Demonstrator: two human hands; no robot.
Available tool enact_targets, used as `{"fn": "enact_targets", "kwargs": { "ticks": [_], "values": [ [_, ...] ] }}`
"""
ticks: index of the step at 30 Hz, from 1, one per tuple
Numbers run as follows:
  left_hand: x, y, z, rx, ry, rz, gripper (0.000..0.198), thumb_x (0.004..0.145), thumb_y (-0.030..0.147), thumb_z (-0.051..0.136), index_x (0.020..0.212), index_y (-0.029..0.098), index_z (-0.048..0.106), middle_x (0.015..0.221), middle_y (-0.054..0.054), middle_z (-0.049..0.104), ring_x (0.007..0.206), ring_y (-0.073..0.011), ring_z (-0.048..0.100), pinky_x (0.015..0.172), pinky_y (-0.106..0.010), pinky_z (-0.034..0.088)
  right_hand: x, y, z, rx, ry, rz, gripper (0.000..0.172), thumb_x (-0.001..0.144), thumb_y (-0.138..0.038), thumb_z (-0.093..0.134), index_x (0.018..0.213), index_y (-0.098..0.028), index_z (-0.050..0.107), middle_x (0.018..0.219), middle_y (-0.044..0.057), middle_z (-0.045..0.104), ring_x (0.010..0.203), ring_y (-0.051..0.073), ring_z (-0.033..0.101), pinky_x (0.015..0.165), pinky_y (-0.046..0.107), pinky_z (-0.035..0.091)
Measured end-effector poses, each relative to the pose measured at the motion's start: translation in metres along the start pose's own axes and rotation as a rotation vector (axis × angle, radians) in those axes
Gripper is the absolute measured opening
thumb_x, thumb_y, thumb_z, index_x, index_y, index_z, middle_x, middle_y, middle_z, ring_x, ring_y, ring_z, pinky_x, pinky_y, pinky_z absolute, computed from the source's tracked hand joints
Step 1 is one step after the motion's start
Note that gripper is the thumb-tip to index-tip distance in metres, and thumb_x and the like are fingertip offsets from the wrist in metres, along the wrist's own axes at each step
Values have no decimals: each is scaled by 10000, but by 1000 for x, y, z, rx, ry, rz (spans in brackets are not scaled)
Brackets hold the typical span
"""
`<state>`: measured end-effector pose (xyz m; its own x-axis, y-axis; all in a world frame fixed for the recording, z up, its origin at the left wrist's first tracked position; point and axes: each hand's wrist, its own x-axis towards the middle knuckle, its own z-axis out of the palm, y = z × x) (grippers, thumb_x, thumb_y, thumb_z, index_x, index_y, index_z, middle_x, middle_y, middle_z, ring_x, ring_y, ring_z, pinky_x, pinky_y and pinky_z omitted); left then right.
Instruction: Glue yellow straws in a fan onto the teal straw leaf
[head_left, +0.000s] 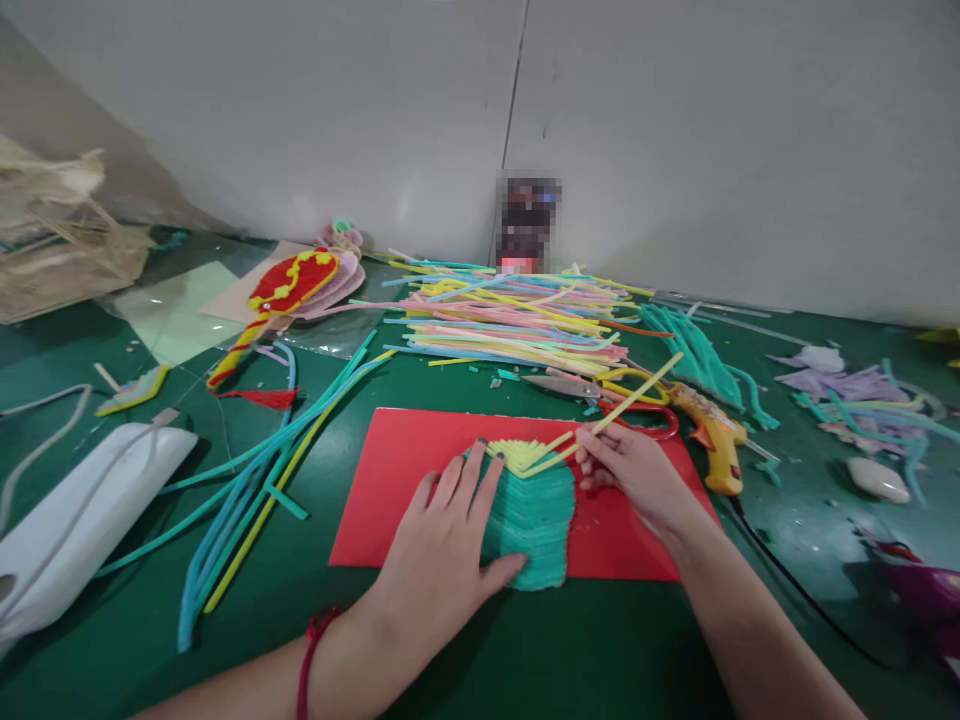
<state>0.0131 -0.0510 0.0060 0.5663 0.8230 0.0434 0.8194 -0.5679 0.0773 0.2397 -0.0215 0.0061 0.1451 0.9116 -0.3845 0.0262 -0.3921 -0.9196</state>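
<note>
My left hand point(442, 540) lies flat with fingers spread on a teal pipe-cleaner piece point(536, 525) that rests on a red sheet point(390, 480). The piece has a yellow fan-shaped top point(517, 455). My right hand point(630, 470) pinches a long yellow pipe cleaner point(626, 400) whose lower end meets the yellow top. A red cord circles my left wrist.
A heap of coloured pipe cleaners point(517, 320) lies behind the sheet. Scissors point(562, 383) and a yellow glue gun point(712, 435) sit to the right. A red-and-yellow fan craft point(292, 285) lies at the left, beside loose teal strands point(247, 490) and a white object point(75, 520).
</note>
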Motion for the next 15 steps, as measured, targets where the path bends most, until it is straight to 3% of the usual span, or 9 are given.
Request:
{"fn": "enact_targets", "kwargs": {
  "ticks": [7,15],
  "values": [
    [-1,0,-2,-35,-12,9,642,832,597,512,1386,286,430,1463,-162,388,1208,-338,504,913,-483,437,0,2,2,21,34,-7,425,607,-530,762,719,-144,625,633,10,649,513,94,599,449,187,520],
    [-2,3,-2,14,5,25,667,817,530,579,1392,229,425,1468,-214,352,1216,-363,485,913,-498,437,2,7,7,17,116,-23,412,607,-503,771,738,-136,637,689,51,701,588,138,656,476,211,555]
  ]
}}
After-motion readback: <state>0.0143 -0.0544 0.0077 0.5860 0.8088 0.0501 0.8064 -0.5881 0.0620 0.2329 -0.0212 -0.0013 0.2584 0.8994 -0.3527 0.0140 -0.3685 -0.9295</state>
